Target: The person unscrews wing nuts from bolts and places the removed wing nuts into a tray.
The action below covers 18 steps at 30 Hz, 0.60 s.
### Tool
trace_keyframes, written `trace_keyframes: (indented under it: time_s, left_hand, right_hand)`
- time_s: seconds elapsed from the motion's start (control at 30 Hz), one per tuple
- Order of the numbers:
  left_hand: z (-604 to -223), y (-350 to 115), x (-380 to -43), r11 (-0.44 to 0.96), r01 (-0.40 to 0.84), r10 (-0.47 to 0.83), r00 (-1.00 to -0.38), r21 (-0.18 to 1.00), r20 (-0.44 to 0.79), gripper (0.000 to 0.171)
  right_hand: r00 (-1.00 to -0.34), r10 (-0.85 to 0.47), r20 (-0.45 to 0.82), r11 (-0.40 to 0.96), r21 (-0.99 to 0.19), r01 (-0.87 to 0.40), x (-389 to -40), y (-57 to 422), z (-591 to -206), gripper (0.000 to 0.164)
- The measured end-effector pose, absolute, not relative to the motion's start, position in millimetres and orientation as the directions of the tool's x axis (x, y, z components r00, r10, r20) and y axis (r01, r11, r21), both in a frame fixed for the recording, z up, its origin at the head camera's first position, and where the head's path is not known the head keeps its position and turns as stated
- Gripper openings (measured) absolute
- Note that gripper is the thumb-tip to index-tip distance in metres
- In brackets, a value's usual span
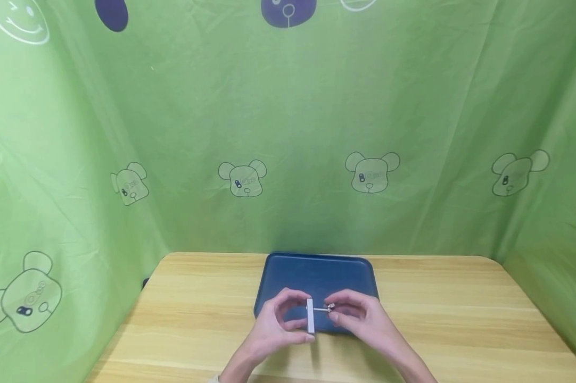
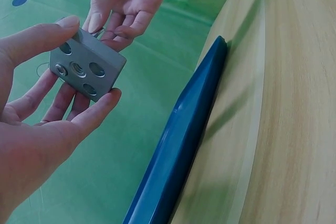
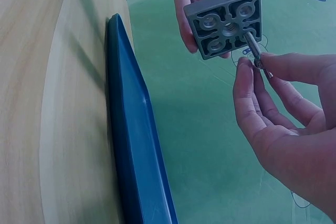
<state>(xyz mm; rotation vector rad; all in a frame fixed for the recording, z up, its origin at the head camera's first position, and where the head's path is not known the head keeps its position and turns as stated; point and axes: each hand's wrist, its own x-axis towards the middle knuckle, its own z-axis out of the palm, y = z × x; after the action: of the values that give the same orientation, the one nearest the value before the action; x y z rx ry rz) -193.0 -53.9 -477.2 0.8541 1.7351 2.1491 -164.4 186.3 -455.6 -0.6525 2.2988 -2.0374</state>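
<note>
Between thumb and fingertips, my left hand point(image 1: 277, 322) holds a grey square block point(image 2: 86, 64) by its edges, above the tray. The face seen in the left wrist view has several round holes, one with a metal end in it. From the ribbed opposite face, a threaded bolt point(image 3: 252, 45) sticks out of a corner hole. My right hand point(image 1: 362, 316) pinches a small metal piece point(image 1: 330, 307) at the bolt's free end, perhaps a wing nut. The fingers partly hide its shape.
A blue tray point(image 1: 317, 266) lies on the wooden table point(image 1: 460, 308) beneath and behind the hands. Green sheeting point(image 1: 307, 106) with printed bear faces surrounds the table at the back and sides. A small dark object point(image 1: 145, 283) shows at the table's left edge.
</note>
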Motion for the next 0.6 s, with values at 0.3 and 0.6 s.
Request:
trace_keyframes:
  time_s: [0.3, 0.6]
  left_hand:
    - [-476.7, -54.3, -193.0, -0.265, 0.166, 0.530, -0.798, 0.950, 0.287, 0.067]
    - [-476.3, -54.7, -193.0, -0.268, 0.164, 0.528, -0.799, 0.949, 0.287, 0.067]
  right_hand:
    - [-0.895, -0.329, 0.301, 0.041, -0.942, -0.332, -167.1, 186.5, -456.9, 0.029]
    - [-0.890, -0.334, 0.311, 0.022, -0.941, -0.337, -168.2, 187.4, -459.3, 0.026]
